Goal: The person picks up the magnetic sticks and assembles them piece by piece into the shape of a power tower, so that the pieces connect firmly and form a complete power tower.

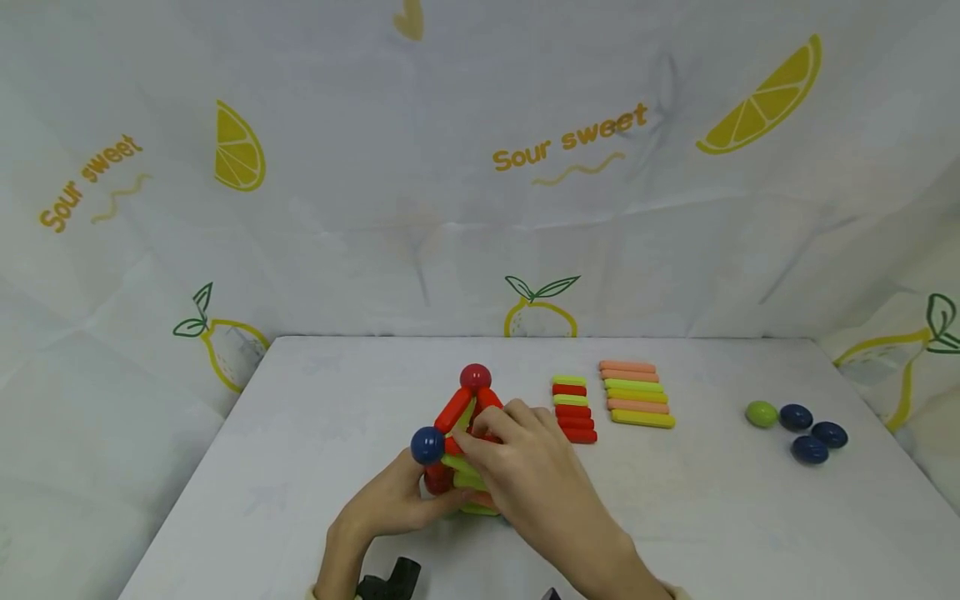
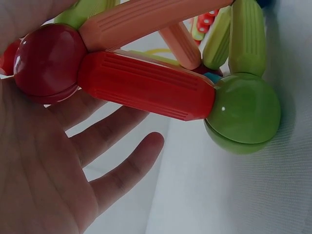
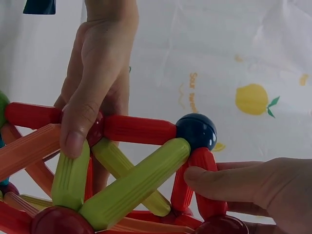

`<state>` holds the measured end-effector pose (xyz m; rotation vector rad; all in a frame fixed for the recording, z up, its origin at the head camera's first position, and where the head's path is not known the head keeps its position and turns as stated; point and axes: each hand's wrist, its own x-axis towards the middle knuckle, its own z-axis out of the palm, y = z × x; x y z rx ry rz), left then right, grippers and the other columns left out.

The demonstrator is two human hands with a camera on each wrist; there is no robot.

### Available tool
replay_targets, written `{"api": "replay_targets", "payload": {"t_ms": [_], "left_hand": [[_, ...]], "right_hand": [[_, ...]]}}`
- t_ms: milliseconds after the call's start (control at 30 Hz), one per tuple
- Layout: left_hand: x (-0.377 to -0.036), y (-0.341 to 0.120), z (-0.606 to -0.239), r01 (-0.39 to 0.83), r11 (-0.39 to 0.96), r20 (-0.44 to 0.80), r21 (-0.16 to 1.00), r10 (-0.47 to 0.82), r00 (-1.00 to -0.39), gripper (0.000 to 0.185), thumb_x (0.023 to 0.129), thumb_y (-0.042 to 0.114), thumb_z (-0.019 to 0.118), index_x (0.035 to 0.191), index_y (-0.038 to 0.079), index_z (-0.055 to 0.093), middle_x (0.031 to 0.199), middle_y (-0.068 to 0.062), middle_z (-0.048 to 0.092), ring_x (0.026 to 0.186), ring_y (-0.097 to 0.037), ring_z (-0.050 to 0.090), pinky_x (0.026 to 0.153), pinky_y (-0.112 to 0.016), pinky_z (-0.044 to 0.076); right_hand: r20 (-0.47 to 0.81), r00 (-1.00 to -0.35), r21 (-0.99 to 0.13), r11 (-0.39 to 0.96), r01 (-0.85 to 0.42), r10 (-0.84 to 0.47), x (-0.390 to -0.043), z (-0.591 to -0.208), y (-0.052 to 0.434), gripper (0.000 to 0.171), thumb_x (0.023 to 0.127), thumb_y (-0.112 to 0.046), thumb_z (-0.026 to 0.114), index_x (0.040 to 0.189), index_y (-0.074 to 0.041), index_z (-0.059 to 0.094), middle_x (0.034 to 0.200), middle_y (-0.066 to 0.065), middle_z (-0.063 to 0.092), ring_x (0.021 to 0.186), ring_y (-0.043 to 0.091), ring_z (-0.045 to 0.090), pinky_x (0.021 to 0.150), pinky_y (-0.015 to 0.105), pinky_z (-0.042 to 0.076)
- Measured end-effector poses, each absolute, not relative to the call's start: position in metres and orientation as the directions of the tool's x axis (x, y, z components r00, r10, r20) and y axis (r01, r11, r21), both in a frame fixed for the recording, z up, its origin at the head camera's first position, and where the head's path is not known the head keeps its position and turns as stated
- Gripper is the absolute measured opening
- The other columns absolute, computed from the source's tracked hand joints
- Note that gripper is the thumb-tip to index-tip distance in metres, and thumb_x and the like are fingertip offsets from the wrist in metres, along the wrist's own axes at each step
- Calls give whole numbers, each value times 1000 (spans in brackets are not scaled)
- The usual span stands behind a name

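A frame of magnetic rods and balls stands near the table's front, with red, yellow-green and orange rods. My left hand holds its lower left side; in the left wrist view, thumb and fingers lie around a dark red ball. From that ball a red rod runs to a green ball. My right hand is at the upper part. In the right wrist view it pinches a short red rod between a dark blue ball and a dark red ball. Its far fingers are partly hidden.
Short red and yellow-green rods lie in a column right of the frame. Beside them are longer orange and yellow rods. Farther right sit a green ball and several dark blue balls. A printed white cloth hangs behind the table.
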<state>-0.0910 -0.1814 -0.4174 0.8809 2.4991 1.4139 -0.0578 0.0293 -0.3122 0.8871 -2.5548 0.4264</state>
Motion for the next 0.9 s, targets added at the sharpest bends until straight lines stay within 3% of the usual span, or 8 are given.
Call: {"api": "replay_targets", "payload": {"t_ms": [100, 167, 333, 500, 900], "left_hand": [[-91, -181, -418, 424, 389, 162, 818, 551, -818, 48, 94, 34, 74, 136, 31, 52, 118, 8, 66, 106, -7, 60, 96, -28, 54], [-91, -181, -418, 439, 386, 174, 811, 559, -811, 50, 94, 33, 74, 137, 31, 52, 123, 9, 65, 109, -7, 60, 100, -31, 53], [-92, -178, -416, 469, 368, 204, 803, 570, -796, 60, 93, 33, 75, 146, 31, 46, 135, 10, 63, 120, -7, 61, 109, -39, 52], [-93, -176, -413, 476, 352, 215, 806, 575, -789, 67, 93, 32, 75, 151, 31, 40, 138, 11, 63, 125, -9, 61, 110, -44, 51], [-93, -176, -412, 493, 297, 248, 818, 592, -767, 67, 95, 28, 73, 153, 29, 40, 138, 9, 65, 127, -9, 61, 112, -41, 50]], "right_hand": [[452, -720, -142, 755, -640, -526, -57, -314, 28, 49, 65, -29, 96, 111, -22, 80, 97, -5, 66, 92, 11, 53, 77, 29, 50], [482, -722, -181, 749, -637, -497, -57, -318, 29, 46, 67, -28, 96, 110, -23, 80, 98, -5, 67, 94, 11, 54, 79, 29, 51], [595, -735, -360, 709, -606, -327, -53, -335, 38, 39, 74, -21, 92, 112, -22, 80, 105, -3, 68, 103, 11, 57, 79, 24, 56], [557, -800, -494, 684, -536, -225, -51, -344, 45, 44, 76, -18, 91, 118, -21, 78, 112, -2, 66, 106, 9, 58, 79, 23, 60], [528, -805, -523, 643, -559, -270, -54, -345, 54, 43, 76, -16, 91, 116, -23, 79, 117, -4, 66, 109, 8, 59, 83, 24, 60]]}}
